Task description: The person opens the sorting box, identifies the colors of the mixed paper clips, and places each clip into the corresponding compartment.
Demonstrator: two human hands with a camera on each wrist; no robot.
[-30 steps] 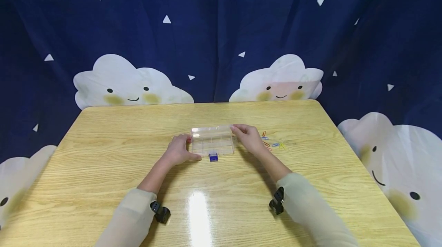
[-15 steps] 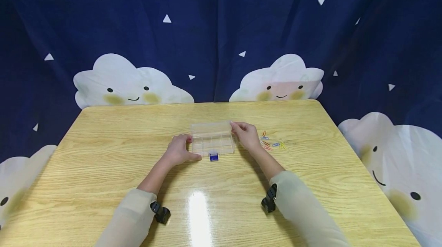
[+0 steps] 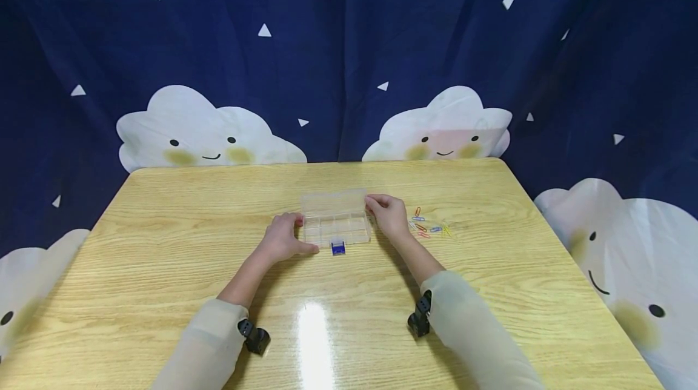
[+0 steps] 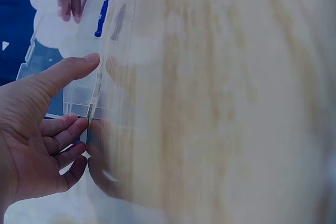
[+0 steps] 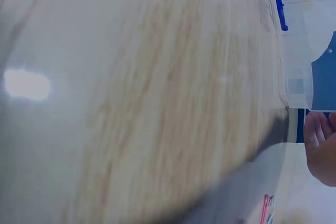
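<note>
A clear plastic compartment box [image 3: 345,229] stands on the table with its lid [image 3: 334,202] raised at the far side. A blue latch [image 3: 338,248] sits at the middle of its front edge. My left hand [image 3: 282,237] holds the box's left end, thumb at the front corner and fingers toward the back. With thumb and fingers, my right hand [image 3: 389,214] pinches the lid's right edge. The left wrist view has the box [image 4: 81,90] beside the thumb. In the right wrist view the box [image 5: 297,72] shows only in part, with the right hand [image 5: 321,148] at the edge.
Several coloured paper clips [image 3: 421,228] lie loose on the wooden table [image 3: 163,244], just right of my right hand. A dark blue curtain [image 3: 338,57] with cloud prints hangs behind the table's far edge.
The lid has swung further up and back, with my right hand still pinching its edge. My right forearm has shifted a little to the left. The left hand and the box stay put.
</note>
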